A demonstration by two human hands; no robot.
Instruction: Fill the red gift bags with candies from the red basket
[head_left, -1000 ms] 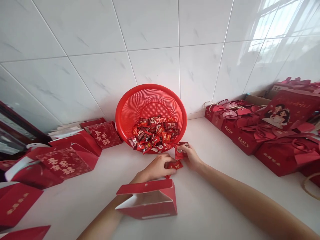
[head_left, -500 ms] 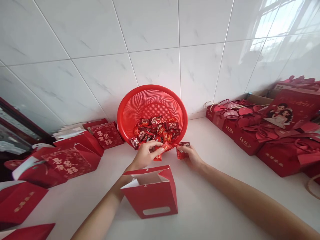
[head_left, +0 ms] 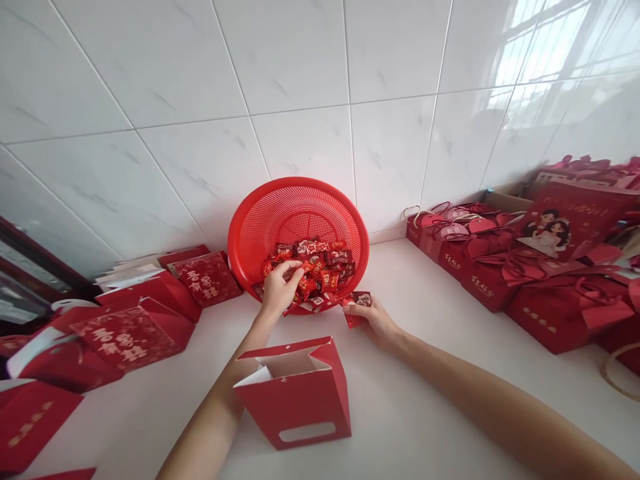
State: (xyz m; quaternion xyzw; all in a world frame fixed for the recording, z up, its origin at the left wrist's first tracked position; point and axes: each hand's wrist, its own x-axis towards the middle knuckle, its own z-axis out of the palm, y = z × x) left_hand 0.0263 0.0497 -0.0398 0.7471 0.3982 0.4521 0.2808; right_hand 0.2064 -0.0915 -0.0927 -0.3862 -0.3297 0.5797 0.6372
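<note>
A red plastic basket (head_left: 250, 200) leans on its side against the wall, holding a pile of wrapped candies (head_left: 327, 280) in red and dark brown. My left hand (head_left: 281, 287) is over the basket's lower rim, thumb and forefinger pinched on a red candy (head_left: 308, 267) at the edge of the pile. Just right of the rim, my right hand (head_left: 377, 322) grips wrapped candies (head_left: 356, 311), a red one and a dark brown one showing. In front of both hands an open red paper gift box (head_left: 305, 407) stands upright, its top flaps spread; its inside bottom is hidden.
Red gift boxes (head_left: 135, 333) with gold lettering line the left side. Several closed red boxes with bows (head_left: 545, 313) crowd the right, beside one with a cartoon couple (head_left: 550, 230). White tiled wall (head_left: 300, 80) rises behind the white tabletop (head_left: 400, 413).
My left hand has moved away from my right hand, up and left into the basket's candies. My right hand still holds its candies beside the rim. The view has shifted slightly.
</note>
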